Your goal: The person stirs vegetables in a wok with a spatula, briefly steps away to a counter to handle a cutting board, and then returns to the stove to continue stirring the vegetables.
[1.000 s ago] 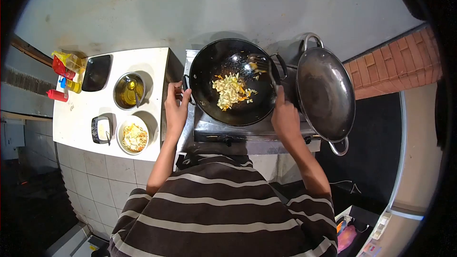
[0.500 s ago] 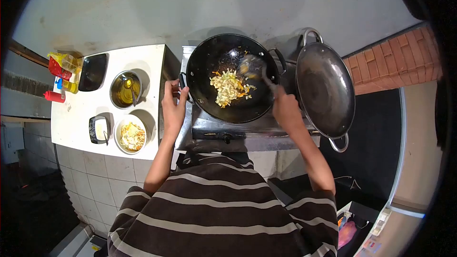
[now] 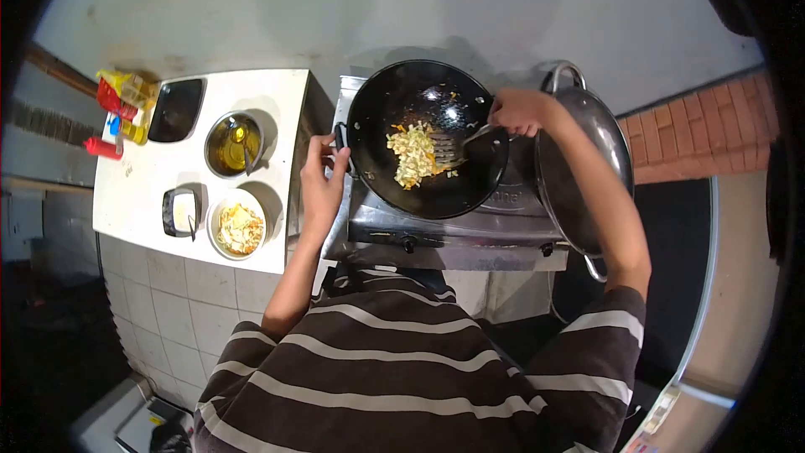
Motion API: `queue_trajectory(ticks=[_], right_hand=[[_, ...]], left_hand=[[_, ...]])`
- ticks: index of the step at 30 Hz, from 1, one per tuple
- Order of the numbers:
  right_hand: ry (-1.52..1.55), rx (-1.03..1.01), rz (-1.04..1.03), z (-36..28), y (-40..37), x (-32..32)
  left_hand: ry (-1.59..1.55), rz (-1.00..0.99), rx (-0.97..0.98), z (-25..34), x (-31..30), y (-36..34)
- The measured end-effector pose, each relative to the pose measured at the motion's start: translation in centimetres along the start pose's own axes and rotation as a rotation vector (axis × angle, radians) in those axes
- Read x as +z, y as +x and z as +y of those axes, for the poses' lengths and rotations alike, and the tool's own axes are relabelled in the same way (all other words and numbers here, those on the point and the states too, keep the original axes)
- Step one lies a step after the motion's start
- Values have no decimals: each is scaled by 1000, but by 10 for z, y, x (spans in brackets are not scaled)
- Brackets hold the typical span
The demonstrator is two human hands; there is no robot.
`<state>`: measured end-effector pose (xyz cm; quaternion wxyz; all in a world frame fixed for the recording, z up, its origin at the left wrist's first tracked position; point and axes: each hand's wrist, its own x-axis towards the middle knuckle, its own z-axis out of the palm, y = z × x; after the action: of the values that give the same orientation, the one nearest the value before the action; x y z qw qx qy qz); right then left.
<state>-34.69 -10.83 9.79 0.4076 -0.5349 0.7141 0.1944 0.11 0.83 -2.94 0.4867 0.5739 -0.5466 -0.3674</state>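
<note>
A black wok [image 3: 457, 191] sits on the stove, holding a heap of chopped pale food with orange bits [image 3: 411, 155]. My left hand [image 3: 324, 178] pinches the wok's left handle [image 3: 340, 136] between thumb and fingers. From the right, my right hand [image 3: 527, 113] grips the handle of a slotted spatula [image 3: 448, 149]. The spatula's blade lies against the right side of the heap, inside the wok. My right forearm passes over a second, larger metal wok and hides part of it.
The metal stove [image 3: 470, 231] has knobs along its front. At right stands the second wok [image 3: 579, 193]. On the white counter [image 3: 142, 193] are a pot of oil [image 3: 235, 144], a bowl of shredded food [image 3: 238, 225], a small black dish [image 3: 181, 213], a black tray [image 3: 177, 109] and a red bottle [image 3: 102, 148].
My right hand has moved up from the wok's lower right edge to its right side, and the spatula has swung down against the food. My left hand stays at the handle.
</note>
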Motion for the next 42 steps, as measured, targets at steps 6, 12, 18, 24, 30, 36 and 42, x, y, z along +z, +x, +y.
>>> queue_trajectory(ticks=[6,12,18,24,30,36,42], right_hand=[[-158,-683,486,12,-53,23],[-390,-664,512,-3,-22,-48],[-348,-987,265,-23,7,-17],[-407,-952,333,-54,-5,-56],[-440,-1025,119,-47,12,-26],[-479,-1082,346,-44,-23,-46],[-308,-1204,141,-48,17,-26]], left_hand=[[39,-3,-25,14,-6,0],[69,26,4,8,-2,-1],[176,93,-14,11,4,-4],[188,107,-82,24,9,-7],[202,117,-72,25,11,-6],[246,129,-106,35,15,-9],[280,128,-102,33,13,-8]])
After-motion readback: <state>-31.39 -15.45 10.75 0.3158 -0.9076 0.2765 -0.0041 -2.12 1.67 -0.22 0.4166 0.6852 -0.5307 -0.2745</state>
